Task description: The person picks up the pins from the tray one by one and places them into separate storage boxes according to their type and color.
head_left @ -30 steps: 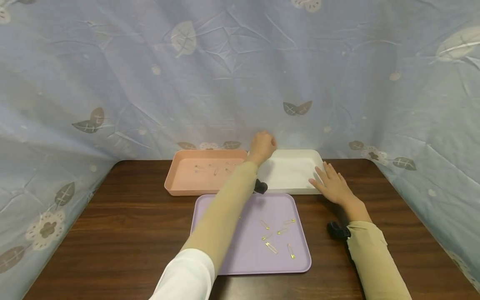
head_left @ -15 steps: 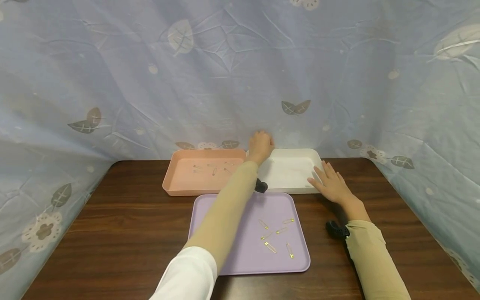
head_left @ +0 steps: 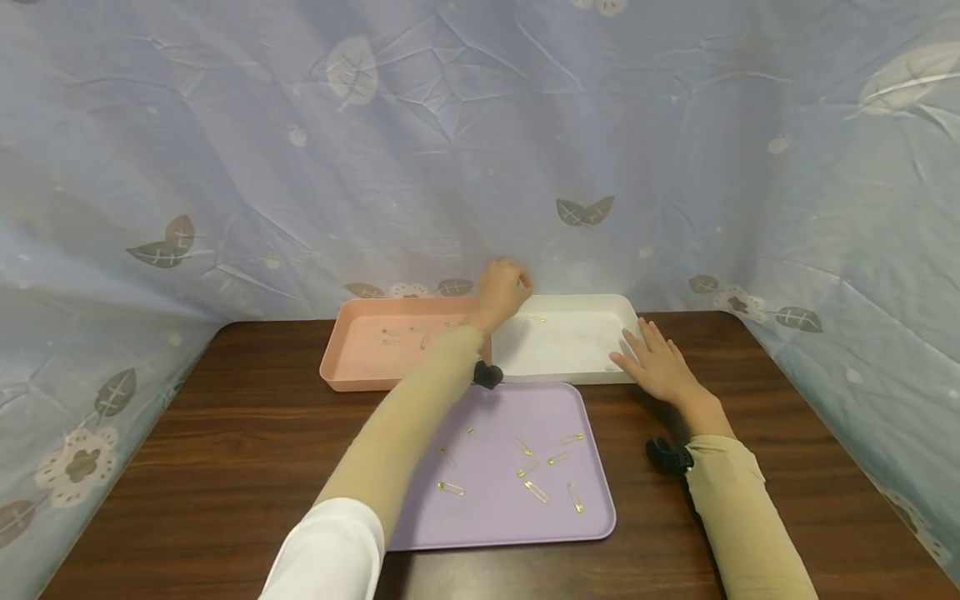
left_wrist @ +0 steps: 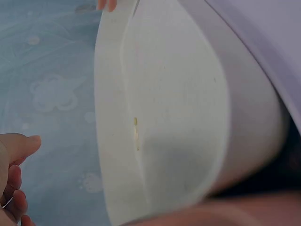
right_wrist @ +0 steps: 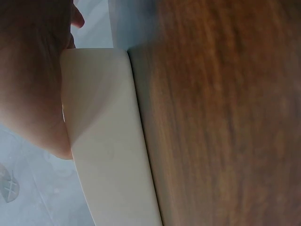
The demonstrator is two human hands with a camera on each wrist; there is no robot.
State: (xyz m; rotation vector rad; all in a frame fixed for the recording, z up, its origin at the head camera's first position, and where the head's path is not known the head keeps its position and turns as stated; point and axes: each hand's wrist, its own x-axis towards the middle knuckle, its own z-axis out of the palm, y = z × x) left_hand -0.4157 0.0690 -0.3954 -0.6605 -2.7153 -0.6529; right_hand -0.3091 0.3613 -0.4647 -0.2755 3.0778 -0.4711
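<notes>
Left hand (head_left: 501,293) slides left, leaving a gold safety pin (left_wrist: 137,134) in plain sight

Over the last half second the left hand has moved leftward, away from the white tray (head_left: 570,350) and toward the pink tray (head_left: 360,367), whose right end its wrist now crosses. The gold pin, only partly in view then, now shows just to the hand's right, lying inside the white tray along its far wall. The left hand looks empty: the thumb stands apart from loosely curled fingers, and no pin can be made out between them.

The right hand (head_left: 658,367) has stayed put, fingers spread and straight against the white tray's right side, gripping nothing, perhaps to steady it.

The forearm's shift has also uncovered several gold-colored safety pins (head_left: 450,488) on the lilac tray (head_left: 510,525), which lies on the near side of the left hand; others lie farther right on it. Silver-looking safety pins (head_left: 390,333) rest in the pink tray, left of the hand.

My reading is that this one pin has been delivered, while those on the lilac tray have yet to be dealt with.
</notes>
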